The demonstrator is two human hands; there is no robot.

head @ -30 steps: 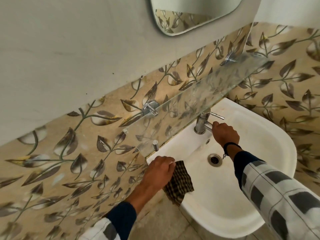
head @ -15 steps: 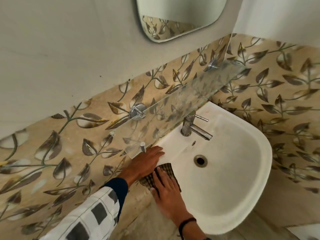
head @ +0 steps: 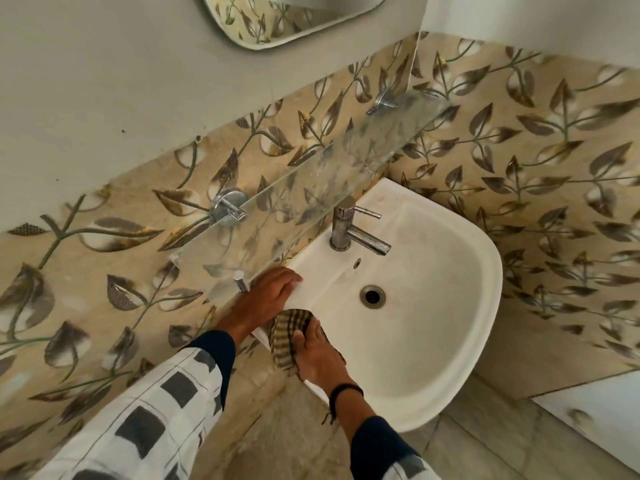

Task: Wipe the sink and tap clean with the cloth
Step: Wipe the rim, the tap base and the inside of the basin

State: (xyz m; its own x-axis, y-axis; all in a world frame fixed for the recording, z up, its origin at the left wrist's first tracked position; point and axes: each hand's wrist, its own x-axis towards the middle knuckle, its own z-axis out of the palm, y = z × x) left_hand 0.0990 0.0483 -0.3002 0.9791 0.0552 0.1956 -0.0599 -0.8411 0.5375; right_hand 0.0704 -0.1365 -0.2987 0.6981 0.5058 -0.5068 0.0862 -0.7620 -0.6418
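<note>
Moved since earlier: right hand (head: 318, 355) had left the tap (head: 346, 230) and crossed to the cloth (head: 282, 336); left hand (head: 268, 296) had let the cloth go.
Left hand: lower centre of frame, fingers straight, lying flat on the sink's (head: 485, 271) left rim under the end of the glass shelf (head: 311, 188), holding nothing.
Cloth: checked, bunched on that left rim at lower centre, part hanging over the outer edge.
Right hand: on top of the cloth, fingers stretched out, pressing it down rather than pinching it.
Tap: centre of frame, well apart from the cloth, nothing touching it.
Bowl: right of centre, faint brownish marks showed around the drain (head: 372, 296).
Progress: judged barely begun; only the left rim was under the cloth, with the bowl, far rim and tap left.
</note>
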